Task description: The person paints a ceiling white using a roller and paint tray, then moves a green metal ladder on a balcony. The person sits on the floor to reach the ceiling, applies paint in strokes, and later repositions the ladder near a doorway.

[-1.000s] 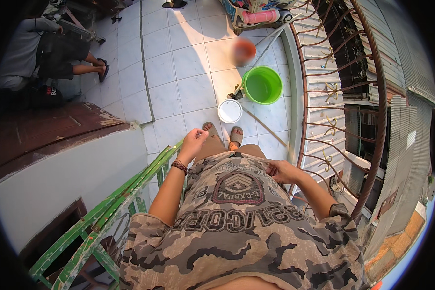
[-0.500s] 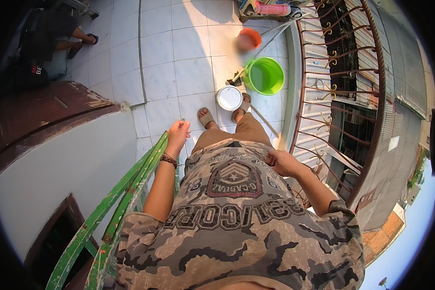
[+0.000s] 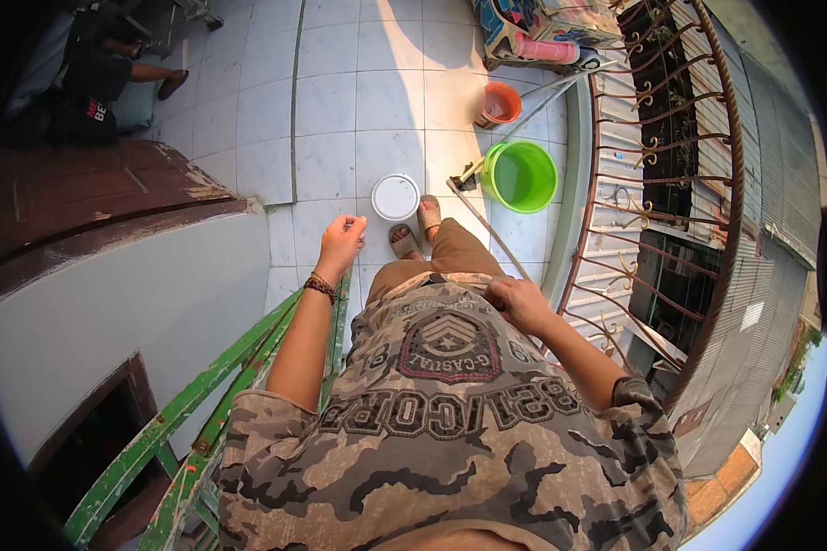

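Note:
My left hand is raised at waist height beside the green railing, fingers closed in a pinch. What it holds, if anything, is too small to make out. My right hand is closed on the hem of my camouflage shirt, at the right of my waist. On the tiles just ahead of my sandalled feet is a round white pail, seen from above. Neither hand touches it.
A lime-green bucket and an orange bucket stand ahead right, with a long stick on the floor. Green metal rails run along my left, a wrought-iron railing along my right. Someone's legs show far left.
The white pail has shifted left across the tiles, and my right foot has come in closer to the left one. My hands keep nearly the same pose. The view has shifted slightly.

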